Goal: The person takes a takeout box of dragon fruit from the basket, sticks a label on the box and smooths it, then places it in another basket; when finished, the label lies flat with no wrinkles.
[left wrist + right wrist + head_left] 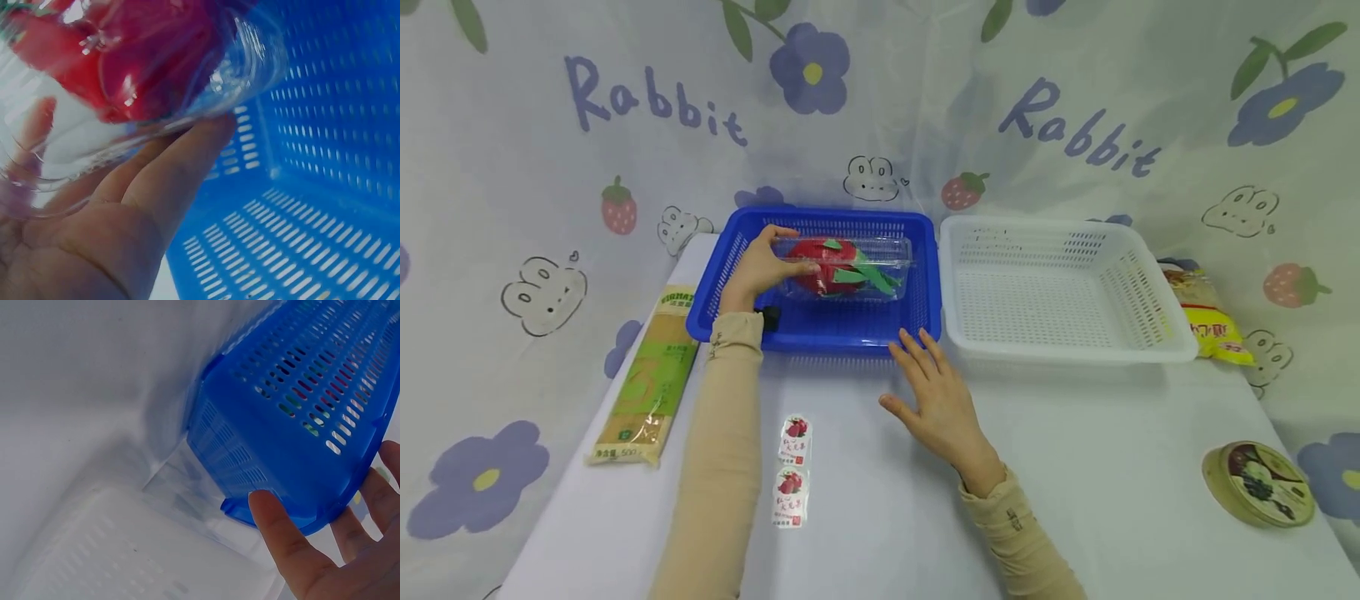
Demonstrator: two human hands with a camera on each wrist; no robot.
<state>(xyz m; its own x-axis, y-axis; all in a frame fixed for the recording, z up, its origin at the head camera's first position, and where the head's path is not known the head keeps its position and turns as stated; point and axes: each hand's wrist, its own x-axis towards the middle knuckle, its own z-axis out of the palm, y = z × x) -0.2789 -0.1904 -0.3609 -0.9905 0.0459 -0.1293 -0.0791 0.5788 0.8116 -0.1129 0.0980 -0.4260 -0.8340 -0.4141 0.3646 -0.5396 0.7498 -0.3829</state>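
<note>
My left hand grips the left end of a clear plastic box over the blue basket. Inside the box lies a red dragon fruit with green leaf tips. The left wrist view shows the fingers curled under the box, with the slotted basket floor below. My right hand has its fingers spread, fingertips right at the basket's front rim. In the right wrist view its fingers overlap the edge of the blue basket.
A white basket stands right of the blue one. Left lies a noodle packet; two dragon fruit stickers lie in front. At the right are a yellow food bag and a round tin. A patterned curtain hangs behind.
</note>
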